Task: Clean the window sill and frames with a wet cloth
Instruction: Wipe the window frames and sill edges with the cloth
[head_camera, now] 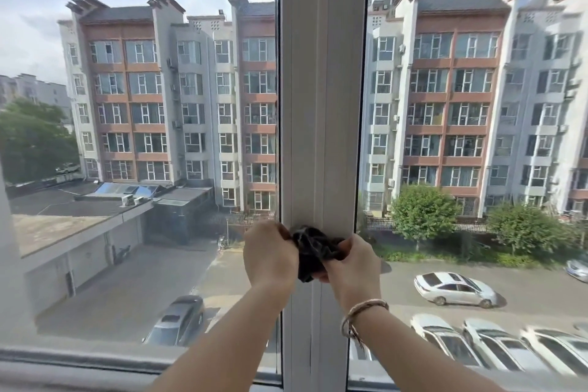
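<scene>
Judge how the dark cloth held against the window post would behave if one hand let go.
The dark cloth looks limp: it is bunched and creased between the left hand and right hand, so a released side would probably droop. It seems light, since it is held easily. Against the smooth white post it would likely slide, not catch.

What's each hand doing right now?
Left hand: gripping the dark cloth.
Right hand: gripping the same cloth, against the window frame.
</scene>
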`<state>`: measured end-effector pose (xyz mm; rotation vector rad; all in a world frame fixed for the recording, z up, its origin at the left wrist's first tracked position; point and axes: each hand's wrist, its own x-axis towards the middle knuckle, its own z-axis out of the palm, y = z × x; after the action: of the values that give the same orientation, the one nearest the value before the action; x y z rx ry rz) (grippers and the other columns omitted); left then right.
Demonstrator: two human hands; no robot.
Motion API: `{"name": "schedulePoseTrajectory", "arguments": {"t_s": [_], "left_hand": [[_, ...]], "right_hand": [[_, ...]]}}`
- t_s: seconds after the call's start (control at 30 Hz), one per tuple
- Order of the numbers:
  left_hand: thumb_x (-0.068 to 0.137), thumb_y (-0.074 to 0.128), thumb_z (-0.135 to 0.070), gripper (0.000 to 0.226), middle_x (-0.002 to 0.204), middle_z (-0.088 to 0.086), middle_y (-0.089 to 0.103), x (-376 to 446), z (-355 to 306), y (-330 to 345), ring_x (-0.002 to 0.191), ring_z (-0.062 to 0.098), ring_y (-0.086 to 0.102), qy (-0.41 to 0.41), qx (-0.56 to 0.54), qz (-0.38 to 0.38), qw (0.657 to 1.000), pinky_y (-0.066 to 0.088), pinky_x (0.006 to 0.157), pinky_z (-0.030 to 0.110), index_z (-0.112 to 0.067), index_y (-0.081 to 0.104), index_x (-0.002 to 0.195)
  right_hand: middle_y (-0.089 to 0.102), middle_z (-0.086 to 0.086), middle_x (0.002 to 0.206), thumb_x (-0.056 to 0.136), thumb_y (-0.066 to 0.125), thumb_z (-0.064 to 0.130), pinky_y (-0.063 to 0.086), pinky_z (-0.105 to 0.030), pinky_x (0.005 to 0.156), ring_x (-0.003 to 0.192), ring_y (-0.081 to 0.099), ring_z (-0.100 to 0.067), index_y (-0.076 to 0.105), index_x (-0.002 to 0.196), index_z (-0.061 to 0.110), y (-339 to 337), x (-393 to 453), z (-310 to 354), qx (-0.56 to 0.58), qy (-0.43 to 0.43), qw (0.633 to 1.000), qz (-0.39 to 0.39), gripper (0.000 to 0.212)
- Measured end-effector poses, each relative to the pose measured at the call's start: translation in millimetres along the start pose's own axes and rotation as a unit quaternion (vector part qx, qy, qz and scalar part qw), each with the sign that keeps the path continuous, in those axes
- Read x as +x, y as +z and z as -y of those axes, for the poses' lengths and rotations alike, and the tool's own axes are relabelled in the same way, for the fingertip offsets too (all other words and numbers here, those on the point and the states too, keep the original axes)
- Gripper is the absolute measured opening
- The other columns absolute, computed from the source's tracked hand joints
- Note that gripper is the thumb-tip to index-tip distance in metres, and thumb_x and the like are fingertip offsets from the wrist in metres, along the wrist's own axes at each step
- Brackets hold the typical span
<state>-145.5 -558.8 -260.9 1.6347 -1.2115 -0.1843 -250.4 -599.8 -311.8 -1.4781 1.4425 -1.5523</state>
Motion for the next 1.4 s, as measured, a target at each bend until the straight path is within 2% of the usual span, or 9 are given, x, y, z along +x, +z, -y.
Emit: {"name": "schedulePoseTrajectory", "arguments": {"t_s": [0.1, 0.4, 0.6, 0.73, 0.8, 0.97, 1.17, 1.3, 1.4], "left_hand": [[0.077, 0.057, 0.009, 0.02, 0.069, 0.004, 0.055, 13, -13, -9, 0.071, 0.024, 0.059, 0.005, -0.006, -0.015, 1.0, 0.046, 0.061, 0.026, -0.003, 0.072, 0.08], [0.076, 0.067, 0.001, 0.008, 0.072, 0.005, 0.065, 94, -106, -60, 0.066, 0.02, 0.064, 0.067, -0.067, -0.091, 0.991, 0.055, 0.06, 0.028, -0.006, 0.069, 0.079], [0.077, 0.061, 0.006, 0.023, 0.086, 0.006, 0.068, 68, -64, -37, 0.076, 0.02, 0.061, 0.03, -0.063, -0.057, 0.996, 0.045, 0.066, 0.025, -0.012, 0.07, 0.088], [0.078, 0.062, 0.0, 0.02, 0.085, 0.004, 0.068, 55, -49, -31, 0.076, 0.018, 0.061, -0.002, -0.067, -0.034, 0.997, 0.044, 0.065, 0.024, -0.012, 0.07, 0.092], [0.081, 0.06, 0.0, 0.018, 0.08, 0.002, 0.063, 58, -61, -38, 0.075, 0.017, 0.058, 0.005, -0.071, -0.033, 0.997, 0.041, 0.064, 0.024, -0.011, 0.069, 0.091], [0.079, 0.059, 0.002, 0.016, 0.08, 0.01, 0.068, 92, -129, -60, 0.077, 0.026, 0.067, 0.048, -0.122, -0.053, 0.99, 0.058, 0.072, 0.035, -0.007, 0.071, 0.086], [0.078, 0.058, 0.003, 0.014, 0.075, 0.009, 0.069, 117, -169, -76, 0.071, 0.024, 0.067, 0.092, -0.133, -0.088, 0.983, 0.057, 0.062, 0.031, -0.006, 0.069, 0.077], [0.077, 0.066, -0.002, 0.015, 0.074, 0.004, 0.068, 96, -135, -58, 0.07, 0.021, 0.068, 0.076, -0.119, -0.066, 0.988, 0.057, 0.063, 0.029, -0.016, 0.066, 0.074], [0.077, 0.063, 0.003, 0.019, 0.078, 0.006, 0.069, 66, -97, -42, 0.071, 0.021, 0.067, 0.062, -0.081, -0.039, 0.994, 0.057, 0.063, 0.03, -0.013, 0.07, 0.083]], "right_hand": [[0.063, -0.005, 0.076, 0.072, 0.071, 0.004, 0.058, -0.034, 0.06, 0.072, 0.065, -0.022, 0.055, 0.075, 0.01, 0, 10, 24, -0.042, -0.02, 0.999, -0.024, 0.018], [0.07, -0.012, 0.075, 0.069, 0.078, 0.008, 0.059, -0.039, 0.054, 0.063, 0.07, -0.028, 0.059, 0.072, 0.01, -19, 74, 160, 0.105, -0.104, 0.988, -0.04, 0.019], [0.068, -0.008, 0.078, 0.074, 0.078, 0.014, 0.057, -0.032, 0.05, 0.066, 0.07, -0.022, 0.057, 0.079, 0.012, -12, 47, 103, 0.058, -0.061, 0.996, -0.025, 0.021], [0.067, -0.01, 0.076, 0.076, 0.072, 0.008, 0.043, -0.02, 0.042, 0.056, 0.06, -0.019, 0.056, 0.075, 0.012, -15, 41, 90, -0.008, -0.053, 0.998, -0.027, 0.017], [0.067, -0.011, 0.075, 0.075, 0.071, 0.009, 0.047, -0.024, 0.048, 0.057, 0.06, -0.023, 0.057, 0.076, 0.012, -21, 47, 105, -0.02, -0.051, 0.998, -0.034, 0.014], [0.065, -0.013, 0.066, 0.075, 0.074, 0.01, 0.041, -0.017, 0.035, 0.038, 0.056, -0.016, 0.058, 0.074, 0.007, -51, 79, 178, 0.054, -0.088, 0.994, -0.048, 0.017], [0.069, -0.013, 0.075, 0.074, 0.073, 0.009, 0.052, -0.023, 0.041, 0.059, 0.068, -0.025, 0.061, 0.077, 0.008, -61, 104, 233, 0.064, -0.138, 0.986, -0.068, 0.013], [0.067, -0.013, 0.078, 0.079, 0.071, 0.016, 0.035, -0.013, 0.03, 0.061, 0.066, -0.027, 0.051, 0.072, 0.012, -57, 75, 187, 0.029, -0.11, 0.992, -0.059, 0.022], [0.067, -0.017, 0.077, 0.08, 0.07, 0.009, 0.037, -0.015, 0.031, 0.06, 0.067, -0.029, 0.054, 0.077, 0.006, -56, 43, 142, -0.002, -0.079, 0.997, -0.026, 0.017]]}}
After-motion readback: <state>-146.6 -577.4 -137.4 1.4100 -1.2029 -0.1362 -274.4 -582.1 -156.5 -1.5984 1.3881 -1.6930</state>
